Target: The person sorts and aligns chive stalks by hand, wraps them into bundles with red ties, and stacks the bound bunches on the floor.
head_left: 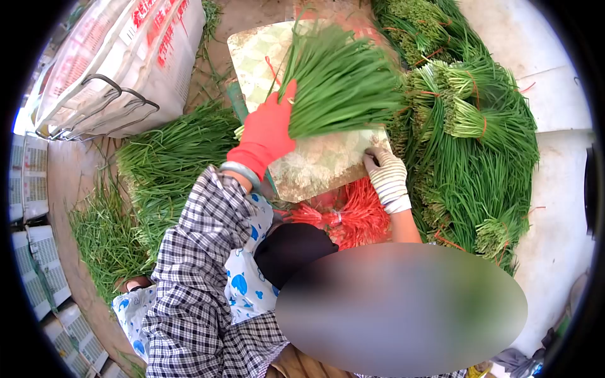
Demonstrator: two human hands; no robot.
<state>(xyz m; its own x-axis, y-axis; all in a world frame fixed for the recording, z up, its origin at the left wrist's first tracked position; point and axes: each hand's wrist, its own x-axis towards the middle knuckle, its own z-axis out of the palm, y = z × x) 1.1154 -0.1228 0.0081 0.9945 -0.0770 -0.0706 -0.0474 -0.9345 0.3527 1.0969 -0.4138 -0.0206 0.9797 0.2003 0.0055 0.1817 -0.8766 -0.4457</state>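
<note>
My left hand [265, 135], in a red glove, is closed around the root end of a loose bunch of garlic chives [343, 85]. The green leaves fan out to the right above a patterned board [315, 167]. My right hand [387, 179], in a striped, soiled glove, is at the board's lower right edge, its fingertips slightly apart and nothing visible between them. Just below that edge lies a bundle of red ties [359, 217]. One thin red tie [272, 69] lies on the board beside the bunch.
Tied bundles of chives [466, 151] are piled on the right. Loose chives [176, 170] lie on the left floor, with scattered trimmings [104, 227] beyond. White bags with red print [126, 63] stand upper left, near a metal-handled rack [120, 94]. Crates [41, 264] line the left edge.
</note>
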